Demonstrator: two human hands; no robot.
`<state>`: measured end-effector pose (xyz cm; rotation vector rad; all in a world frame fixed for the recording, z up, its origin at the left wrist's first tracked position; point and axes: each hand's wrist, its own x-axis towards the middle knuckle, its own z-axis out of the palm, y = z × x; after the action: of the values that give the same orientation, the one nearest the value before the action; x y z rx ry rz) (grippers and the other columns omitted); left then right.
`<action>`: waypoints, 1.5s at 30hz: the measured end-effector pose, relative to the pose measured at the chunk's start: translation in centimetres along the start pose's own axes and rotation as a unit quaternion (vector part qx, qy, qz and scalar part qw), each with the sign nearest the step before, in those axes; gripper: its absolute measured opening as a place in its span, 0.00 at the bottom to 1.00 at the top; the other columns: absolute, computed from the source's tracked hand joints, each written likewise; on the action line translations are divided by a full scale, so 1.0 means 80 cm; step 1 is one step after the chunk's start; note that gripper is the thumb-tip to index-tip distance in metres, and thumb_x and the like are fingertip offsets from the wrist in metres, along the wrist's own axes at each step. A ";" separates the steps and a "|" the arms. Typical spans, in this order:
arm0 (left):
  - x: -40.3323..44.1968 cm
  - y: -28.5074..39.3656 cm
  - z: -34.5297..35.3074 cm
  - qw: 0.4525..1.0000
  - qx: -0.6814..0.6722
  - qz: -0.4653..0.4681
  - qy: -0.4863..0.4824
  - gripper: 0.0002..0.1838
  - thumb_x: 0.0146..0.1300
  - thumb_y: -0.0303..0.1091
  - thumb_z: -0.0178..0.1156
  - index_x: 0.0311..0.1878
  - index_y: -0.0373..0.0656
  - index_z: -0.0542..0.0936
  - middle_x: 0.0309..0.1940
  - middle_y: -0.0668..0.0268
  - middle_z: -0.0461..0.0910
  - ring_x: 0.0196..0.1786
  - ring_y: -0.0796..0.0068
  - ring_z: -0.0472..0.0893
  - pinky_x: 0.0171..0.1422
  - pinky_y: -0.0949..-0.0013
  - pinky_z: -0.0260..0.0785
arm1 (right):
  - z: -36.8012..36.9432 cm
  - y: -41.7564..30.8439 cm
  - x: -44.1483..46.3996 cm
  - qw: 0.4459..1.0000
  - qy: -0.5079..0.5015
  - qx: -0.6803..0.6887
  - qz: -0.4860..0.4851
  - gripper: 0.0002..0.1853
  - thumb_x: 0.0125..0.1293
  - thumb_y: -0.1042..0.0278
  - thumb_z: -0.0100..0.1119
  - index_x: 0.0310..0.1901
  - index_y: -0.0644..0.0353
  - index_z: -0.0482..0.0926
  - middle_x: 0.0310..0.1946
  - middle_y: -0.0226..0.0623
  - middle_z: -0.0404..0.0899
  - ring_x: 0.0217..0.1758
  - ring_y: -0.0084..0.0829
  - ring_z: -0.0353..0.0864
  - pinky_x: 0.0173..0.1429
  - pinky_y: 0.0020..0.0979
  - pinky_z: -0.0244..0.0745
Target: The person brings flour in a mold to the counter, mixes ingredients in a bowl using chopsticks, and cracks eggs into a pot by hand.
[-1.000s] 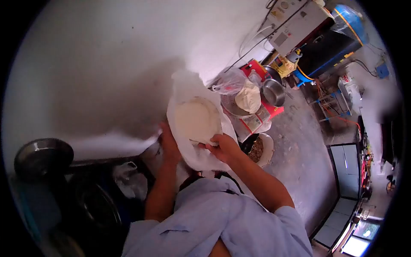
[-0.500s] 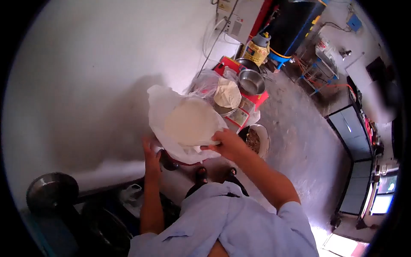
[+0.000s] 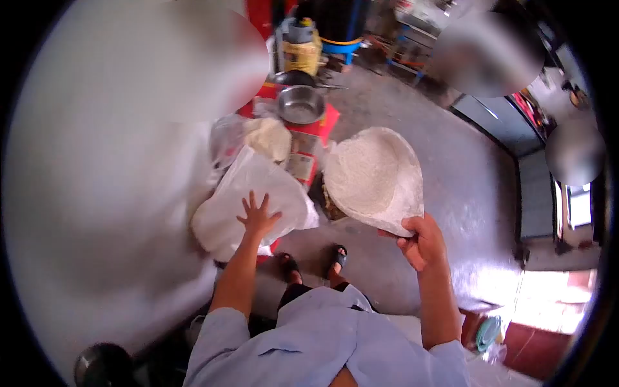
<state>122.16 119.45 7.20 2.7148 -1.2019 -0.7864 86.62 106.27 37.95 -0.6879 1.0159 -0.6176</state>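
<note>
White sheeting (image 3: 235,190) lies beneath the left hand (image 3: 260,220), fingers splayed wide; the right hand (image 3: 423,241) grips a powdery bowl (image 3: 410,213) just beyond it

Pale blue short-sleeved shirt (image 3: 296,342), dark shorts (image 3: 295,296), dark open-toed sandals (image 3: 340,255); hands bare.

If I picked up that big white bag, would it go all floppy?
Probably floppy: the white bag has loose folds and crumpled edges. It might feel slippery, since it looks smooth. If the left hand spread over it pushed, it would likely crumple. Its inside is hidden, so I can't tell its weight.
</note>
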 end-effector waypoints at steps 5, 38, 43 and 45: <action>0.048 0.040 0.089 0.976 0.088 -0.115 -0.164 0.44 0.66 0.63 0.56 0.84 0.69 0.57 0.88 0.61 0.38 0.87 0.46 0.40 0.76 0.12 0.33 | -0.174 0.000 -0.016 0.987 0.109 0.117 -0.003 0.32 0.62 0.76 0.56 0.69 0.75 0.66 0.55 0.58 0.82 0.44 0.56 0.90 0.21 0.18 0.77; 0.131 1.152 0.151 0.896 -0.084 0.383 -0.207 0.18 0.60 0.51 0.73 0.40 0.44 0.90 0.33 0.58 0.89 0.36 0.61 0.89 0.44 0.62 0.79 | -0.873 -0.324 0.165 0.815 0.223 0.496 -0.199 0.25 0.65 0.79 0.54 0.64 0.72 0.70 0.58 0.52 0.80 0.56 0.62 0.85 0.29 0.21 0.79; 0.163 1.324 0.174 0.893 0.038 0.392 -0.218 0.23 0.63 0.58 0.70 0.38 0.44 0.89 0.31 0.56 0.88 0.34 0.58 0.87 0.41 0.61 0.78 | -0.993 -0.417 0.203 0.815 0.229 0.465 -0.260 0.23 0.63 0.80 0.55 0.62 0.71 0.73 0.59 0.46 0.81 0.54 0.48 0.87 0.40 0.28 0.86; 0.179 1.360 0.206 0.895 0.091 0.383 -0.211 0.24 0.65 0.60 0.67 0.37 0.44 0.89 0.29 0.56 0.87 0.32 0.58 0.86 0.39 0.60 0.77 | -1.054 -0.427 0.214 0.815 0.267 0.449 -0.249 0.24 0.63 0.80 0.54 0.62 0.72 0.72 0.59 0.47 0.80 0.53 0.45 0.87 0.42 0.30 0.87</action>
<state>49.12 36.32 15.36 1.8942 -2.3086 -1.1766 12.10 53.05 24.34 0.1119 0.8938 -1.6872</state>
